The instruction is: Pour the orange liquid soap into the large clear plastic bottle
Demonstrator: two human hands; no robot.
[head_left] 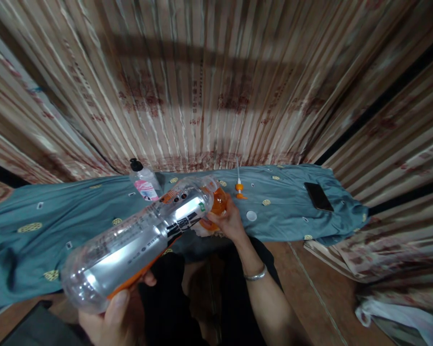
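A large clear plastic bottle (137,240) with an orange and black label lies tilted in front of me, its base near me and its neck pointing away. My left hand (111,312) grips it from below near the base. My right hand (227,221) is closed around the orange neck end (218,202) of the bottle, over the blue cloth. Whether a cap is on the neck is hidden by the fingers.
A blue patterned cloth (292,206) covers a low surface. On it stand a small clear bottle with a black cap (143,181), an orange pump nozzle with a white tube (239,185), a white round lid (251,216) and a dark phone (318,196). Striped curtains hang behind.
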